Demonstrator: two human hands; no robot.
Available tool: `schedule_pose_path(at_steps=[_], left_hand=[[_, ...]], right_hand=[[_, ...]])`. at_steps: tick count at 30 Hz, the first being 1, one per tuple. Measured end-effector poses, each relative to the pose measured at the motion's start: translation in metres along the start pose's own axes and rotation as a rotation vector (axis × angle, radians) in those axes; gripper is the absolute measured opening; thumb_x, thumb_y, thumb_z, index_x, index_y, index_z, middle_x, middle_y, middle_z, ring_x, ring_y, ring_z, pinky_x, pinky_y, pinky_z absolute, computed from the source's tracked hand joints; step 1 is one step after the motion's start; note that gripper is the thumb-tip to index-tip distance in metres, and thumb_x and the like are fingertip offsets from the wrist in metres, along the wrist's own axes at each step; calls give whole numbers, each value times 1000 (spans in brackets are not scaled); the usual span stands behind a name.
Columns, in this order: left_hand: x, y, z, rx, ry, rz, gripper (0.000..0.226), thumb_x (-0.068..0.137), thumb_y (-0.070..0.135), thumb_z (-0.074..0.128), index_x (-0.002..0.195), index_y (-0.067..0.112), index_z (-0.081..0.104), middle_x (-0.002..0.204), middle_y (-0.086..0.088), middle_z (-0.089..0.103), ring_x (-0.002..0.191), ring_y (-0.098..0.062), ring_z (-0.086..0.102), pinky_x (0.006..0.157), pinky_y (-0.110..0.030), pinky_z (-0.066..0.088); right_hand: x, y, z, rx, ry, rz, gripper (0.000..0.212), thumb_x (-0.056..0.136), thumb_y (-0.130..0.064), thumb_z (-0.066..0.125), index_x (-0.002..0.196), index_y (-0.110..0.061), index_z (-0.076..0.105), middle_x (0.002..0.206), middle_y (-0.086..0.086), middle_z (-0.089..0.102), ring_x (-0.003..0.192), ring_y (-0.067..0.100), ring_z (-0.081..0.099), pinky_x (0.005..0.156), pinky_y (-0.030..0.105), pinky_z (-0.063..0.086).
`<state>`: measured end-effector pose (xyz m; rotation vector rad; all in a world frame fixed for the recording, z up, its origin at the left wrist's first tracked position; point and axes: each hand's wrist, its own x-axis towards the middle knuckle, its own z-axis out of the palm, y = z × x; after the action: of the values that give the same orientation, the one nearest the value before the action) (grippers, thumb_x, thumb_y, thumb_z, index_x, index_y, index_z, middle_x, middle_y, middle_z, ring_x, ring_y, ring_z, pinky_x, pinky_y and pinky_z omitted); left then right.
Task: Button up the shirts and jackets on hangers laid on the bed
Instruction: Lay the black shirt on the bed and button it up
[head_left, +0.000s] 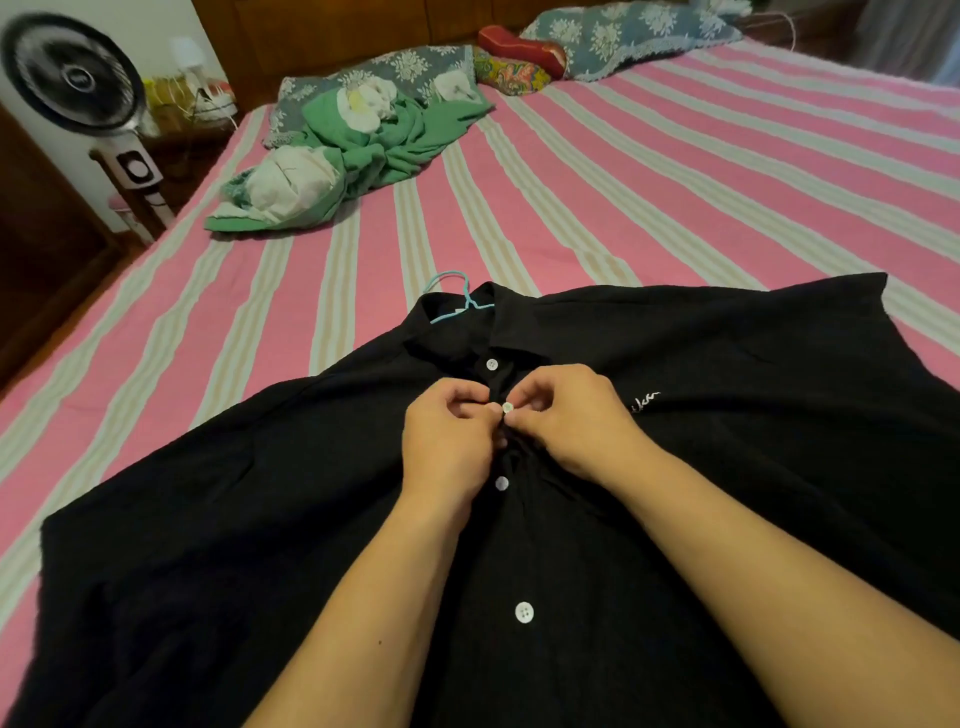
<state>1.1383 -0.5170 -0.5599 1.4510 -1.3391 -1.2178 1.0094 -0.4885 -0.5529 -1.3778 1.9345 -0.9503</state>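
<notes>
A crumpled green cloth with white patches (358, 150) lies heaped at the far left of the pink-and-cream striped bedsheet (649, 208). Behind it, a grey-blue floral pillow (415, 70) rests against the dark wooden headboard (337, 36); a second blue floral pillow (634, 36) sits far right. Between the two pillows lie a small red cushion (519, 44) and a yellow patterned one (511, 75), touching. A black standing fan (72, 78) is off the bed's far left corner, beside a cluttered bedside stand (192, 104).
</notes>
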Motion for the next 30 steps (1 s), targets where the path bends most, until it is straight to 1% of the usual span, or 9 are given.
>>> schedule_pose_path(at_steps=[2,5,11,15,19,21,23,26,30], left_hand=[[1,-1,1,131,10,104,19,86,4,71,86,21,63,77,-11,70,74,-32,71,73,-44,59],[0,-1,2,204,-7,155,19,85,6,71,84,21,60,76,-7,68,69,-25,66,71,-43,56],[-1,-2,2,237,18,157,16,88,6,72,81,16,62,78,-9,69,66,-23,70,67,-35,57],[-2,5,-4,164,-99,67,19,86,-6,70,90,12,67,85,-11,73,72,-18,71,71,-30,59],[-8,14,-21,367,-213,45,34,82,-7,72,98,23,70,93,3,74,81,-16,72,82,-35,60],[-16,21,-32,531,-219,35,23,84,1,74,94,20,68,83,1,69,67,-16,67,70,-37,62],[-25,28,-38,626,-305,-22,8,88,9,75,90,11,68,71,-4,66,54,-13,63,53,-29,58],[-34,30,-34,707,-447,-91,13,89,15,76,89,7,67,68,-8,66,56,-16,65,53,-30,60],[-35,26,-24,838,-455,-32,14,87,17,79,86,12,66,69,-5,64,56,-17,63,48,-25,55]], right_hand=[[3,0,-2,25,-12,30,8,88,-24,76,81,-23,74,69,-5,71,63,5,63,64,21,50],[5,1,-7,226,-119,182,10,91,-14,72,81,-14,74,64,2,70,53,10,59,56,24,50],[6,0,-14,493,-232,269,16,96,2,56,94,1,71,74,10,66,60,13,58,50,18,49],[8,3,-10,337,-170,186,18,92,0,63,103,-11,70,84,9,74,67,15,67,60,25,58],[5,-5,-25,-51,-224,89,22,81,-31,81,85,-22,62,81,0,67,69,17,64,63,30,53],[-3,-15,-36,-288,-348,53,30,79,-42,82,84,-22,60,84,-2,64,75,16,60,62,27,44],[-13,-22,-41,-459,-486,30,38,78,-50,80,93,-19,64,93,0,66,86,19,63,69,29,46],[-28,-33,-39,-628,-567,3,49,77,-55,79,103,-16,63,93,0,62,89,21,61,76,31,50],[-33,-34,-33,-780,-544,-8,31,85,-40,77,83,-17,55,77,-1,50,78,23,54,74,32,49]])
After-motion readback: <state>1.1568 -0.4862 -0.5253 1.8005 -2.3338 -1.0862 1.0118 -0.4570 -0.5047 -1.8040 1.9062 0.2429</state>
